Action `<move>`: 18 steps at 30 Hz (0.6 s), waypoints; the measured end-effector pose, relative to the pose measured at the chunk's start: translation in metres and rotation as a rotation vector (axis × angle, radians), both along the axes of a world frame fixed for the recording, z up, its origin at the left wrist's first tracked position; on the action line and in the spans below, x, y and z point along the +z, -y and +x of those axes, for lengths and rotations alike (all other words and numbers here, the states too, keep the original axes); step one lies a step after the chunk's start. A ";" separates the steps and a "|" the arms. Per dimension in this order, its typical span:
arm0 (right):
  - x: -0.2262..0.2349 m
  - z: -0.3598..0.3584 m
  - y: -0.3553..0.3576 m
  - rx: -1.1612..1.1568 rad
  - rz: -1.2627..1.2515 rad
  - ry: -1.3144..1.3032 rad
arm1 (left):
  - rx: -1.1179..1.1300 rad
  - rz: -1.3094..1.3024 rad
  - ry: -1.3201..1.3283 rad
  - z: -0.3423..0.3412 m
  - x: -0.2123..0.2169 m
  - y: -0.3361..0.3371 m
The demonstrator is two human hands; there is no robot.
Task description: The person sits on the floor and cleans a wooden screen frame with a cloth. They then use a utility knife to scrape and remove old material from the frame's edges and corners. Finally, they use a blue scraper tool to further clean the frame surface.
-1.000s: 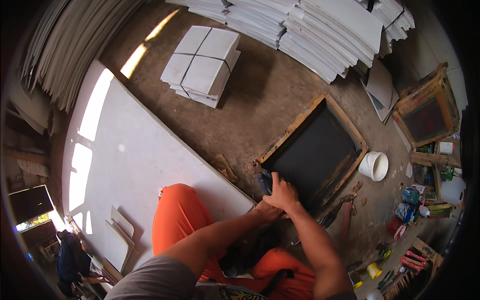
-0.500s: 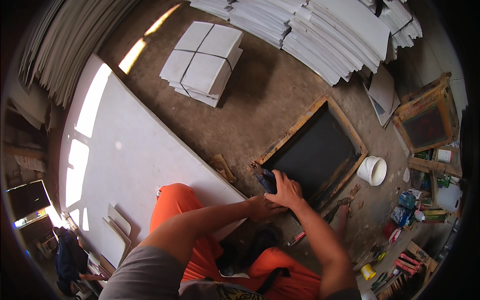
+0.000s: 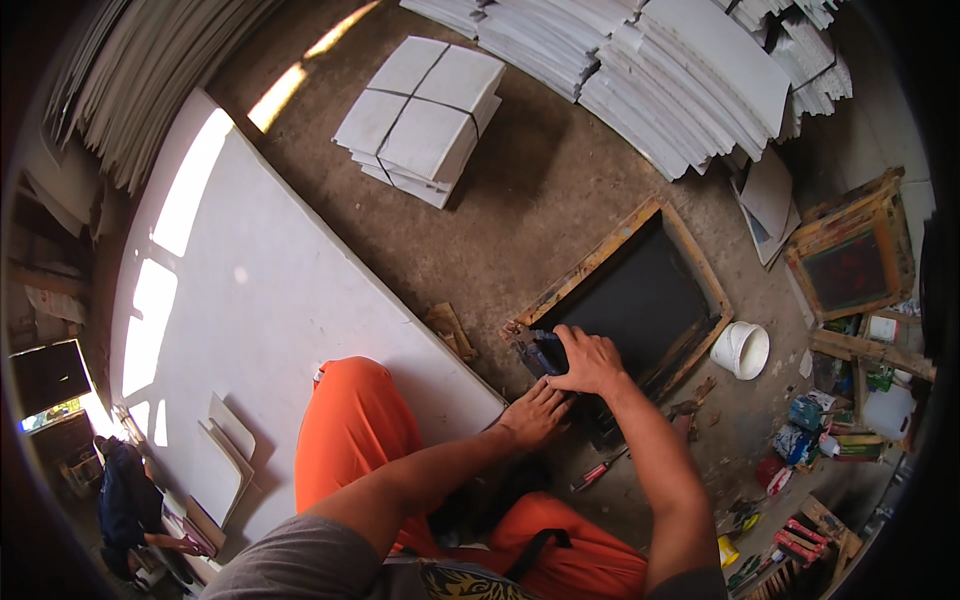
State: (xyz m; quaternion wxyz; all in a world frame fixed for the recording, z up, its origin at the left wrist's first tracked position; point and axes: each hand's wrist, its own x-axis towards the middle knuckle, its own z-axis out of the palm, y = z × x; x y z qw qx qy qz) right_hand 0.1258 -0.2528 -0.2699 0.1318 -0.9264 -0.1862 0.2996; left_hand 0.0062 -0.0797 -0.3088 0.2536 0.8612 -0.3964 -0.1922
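Note:
A wooden-framed screen with dark mesh [image 3: 640,300] lies on the dirt floor in front of me. My right hand [image 3: 588,360] sits on its near left corner, fingers curled over a dark blue-black tool [image 3: 540,352]. Just below it, by the frame's near edge, my left hand [image 3: 532,416] lies flat with its fingers stretched out and holds nothing. My knees in orange trousers [image 3: 350,440] are bent under my arms.
A large white board [image 3: 260,320] lies to the left. A tied bundle of white sheets [image 3: 425,115] and long stacks of sheets [image 3: 660,70] lie beyond. A white bucket [image 3: 742,350], a second framed screen [image 3: 850,260] and scattered tools are at the right.
My right hand stays on the frame's corner. My left hand has drawn slightly back from it toward me. My head has shifted a little.

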 end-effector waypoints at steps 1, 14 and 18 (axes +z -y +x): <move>-0.002 -0.001 0.001 0.013 0.002 0.021 | 0.020 -0.038 -0.004 0.001 0.001 0.001; 0.004 -0.002 -0.011 -0.059 -0.023 -0.071 | -0.229 -0.008 -0.045 0.010 -0.036 0.015; 0.004 -0.046 -0.038 -0.309 0.029 -0.069 | -0.254 0.075 -0.160 -0.009 -0.056 0.018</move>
